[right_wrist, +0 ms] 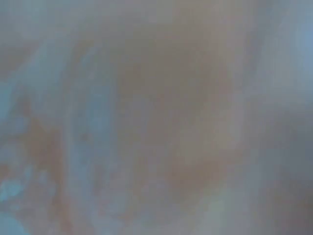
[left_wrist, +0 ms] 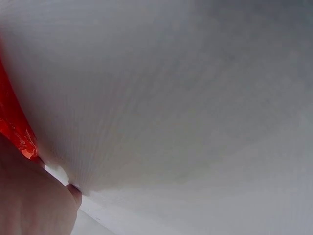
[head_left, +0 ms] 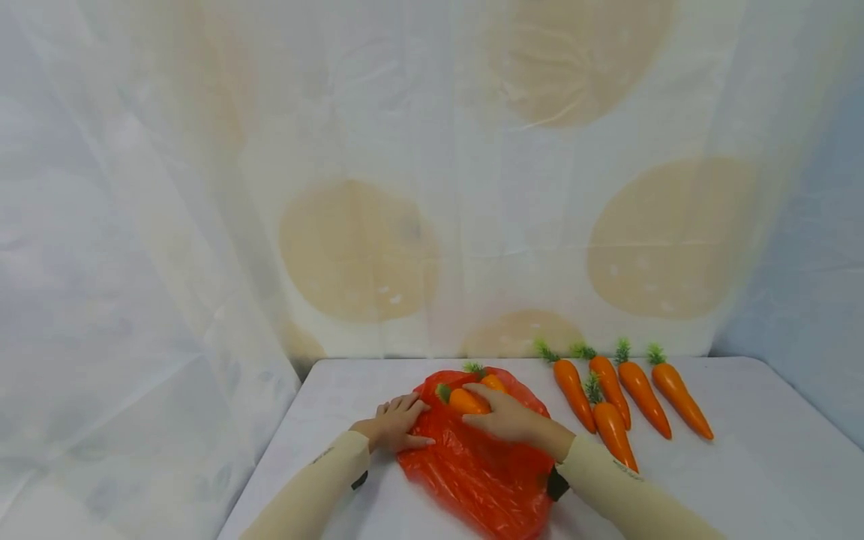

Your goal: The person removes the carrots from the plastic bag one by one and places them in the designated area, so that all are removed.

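Observation:
A red plastic bag (head_left: 472, 480) lies spread on the table, with two toy carrots at its far end. Over the nearer carrot (head_left: 466, 402) curls my right hand (head_left: 506, 416), thumb and fingers on either side of it. The other carrot (head_left: 495, 382) lies just beyond, its green top pointing away. My left hand (head_left: 403, 425) rests at the bag's left edge with fingers extended and thumb on the plastic. The left wrist view catches part of that hand (left_wrist: 34, 200) beside the red plastic (left_wrist: 12, 117). Everything in the right wrist view is too blurred to make out.
Several more carrots (head_left: 644, 397) with green tops lie on the white table (head_left: 756, 465) right of the bag. One (head_left: 613, 431) lies nearer, close to my right forearm. A pale curtain (head_left: 459, 150) with tan round patches hangs behind the table.

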Demonstrator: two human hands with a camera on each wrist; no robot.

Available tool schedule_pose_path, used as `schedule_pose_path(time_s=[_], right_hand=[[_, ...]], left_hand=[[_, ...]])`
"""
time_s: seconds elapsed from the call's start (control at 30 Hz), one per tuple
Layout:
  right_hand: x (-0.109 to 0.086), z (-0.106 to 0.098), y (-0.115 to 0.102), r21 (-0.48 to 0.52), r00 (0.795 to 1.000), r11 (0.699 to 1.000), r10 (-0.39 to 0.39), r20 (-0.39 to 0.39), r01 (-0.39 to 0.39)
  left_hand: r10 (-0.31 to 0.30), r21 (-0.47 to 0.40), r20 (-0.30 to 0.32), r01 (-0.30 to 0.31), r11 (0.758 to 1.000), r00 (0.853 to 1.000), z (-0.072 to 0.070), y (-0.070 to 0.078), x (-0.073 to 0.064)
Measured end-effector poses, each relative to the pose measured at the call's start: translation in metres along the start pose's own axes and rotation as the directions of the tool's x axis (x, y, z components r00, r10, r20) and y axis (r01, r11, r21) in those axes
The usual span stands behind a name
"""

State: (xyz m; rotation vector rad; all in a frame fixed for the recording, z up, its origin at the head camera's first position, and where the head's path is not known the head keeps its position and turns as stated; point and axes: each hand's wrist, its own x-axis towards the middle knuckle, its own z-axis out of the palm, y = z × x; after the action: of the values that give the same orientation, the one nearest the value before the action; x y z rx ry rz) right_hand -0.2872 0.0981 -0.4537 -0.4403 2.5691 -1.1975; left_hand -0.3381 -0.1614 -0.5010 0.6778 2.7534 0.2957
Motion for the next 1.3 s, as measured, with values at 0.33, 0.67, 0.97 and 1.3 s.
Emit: schedule_pose_path(time_s=[0.33, 0.67, 0.97, 1.3], right_hand=[[-0.006, -0.008, -0.007, 0.189, 0.999, 0.982, 0.009, -0.031, -0.003], [-0.01, -0.02, -0.007, 0.092, 0.972, 0.991, -0.069, -0.225, 0.092], [-0.015, -0.036, -0.002, -0.014, 0.934, 0.994, -0.103, -0.343, 0.105], [-0.031, -0.049, 0.011, -0.083, 0.894, 0.986, -0.164, -0.417, 0.142]], left_hand=[[0.004, 0.008, 0.001, -0.004, 1.0, 1.0, 0.007, -0.007, 0.007], [0.005, 0.001, 0.011, -0.005, 1.0, 1.0, 0.012, -0.008, 0.01], [0.032, 0.014, -0.013, -0.032, 0.999, 0.999, 0.003, -0.008, 0.005], [0.034, 0.017, -0.003, -0.034, 0.999, 0.999, 0.004, -0.004, 0.005]])
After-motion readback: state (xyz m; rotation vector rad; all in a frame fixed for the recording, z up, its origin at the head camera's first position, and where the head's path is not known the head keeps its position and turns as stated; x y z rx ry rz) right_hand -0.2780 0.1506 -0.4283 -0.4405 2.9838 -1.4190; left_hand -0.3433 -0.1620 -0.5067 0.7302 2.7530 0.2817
